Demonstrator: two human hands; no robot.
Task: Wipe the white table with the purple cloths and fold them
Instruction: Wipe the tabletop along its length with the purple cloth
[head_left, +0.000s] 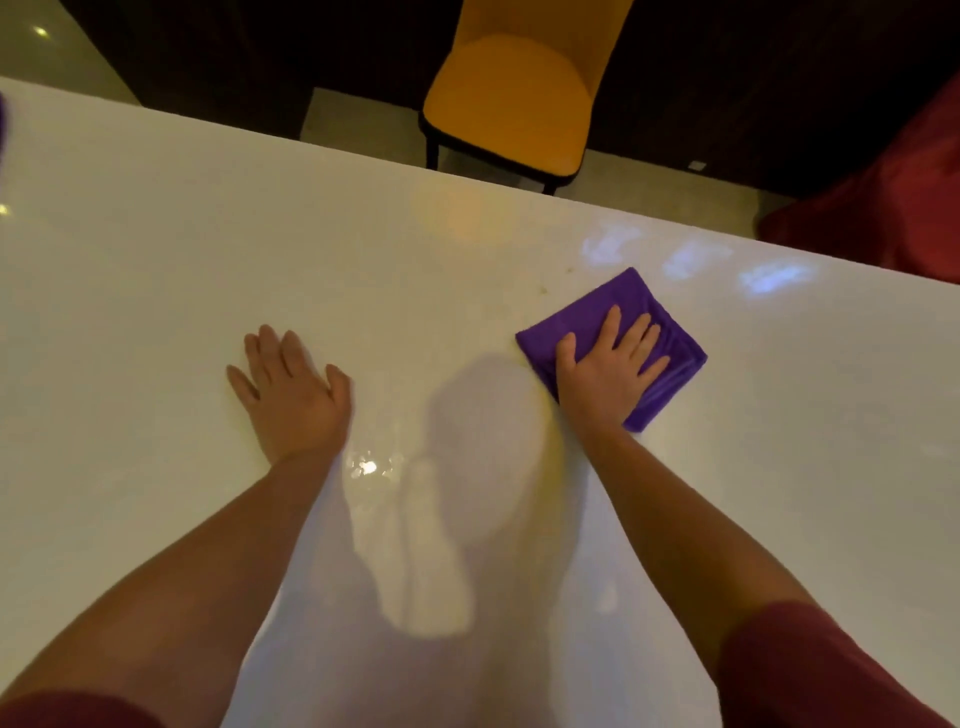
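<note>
A glossy white rectangular table (156, 270) spreads wide and bare to the left, its far edge just beyond the folded purple microfibre cloth (670, 338). The right hand (608, 369) presses flat on the cloth, fingers spread; long overlapping strokes leftward would serve best. The left hand (291, 395) rests flat, holding nothing, bracing on the tabletop.

Purple cloth (670, 322) folded into square, flat on glossy white table (208, 249), right of centre.

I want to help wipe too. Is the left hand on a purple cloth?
No, the left hand lies flat on the bare white table.
</note>
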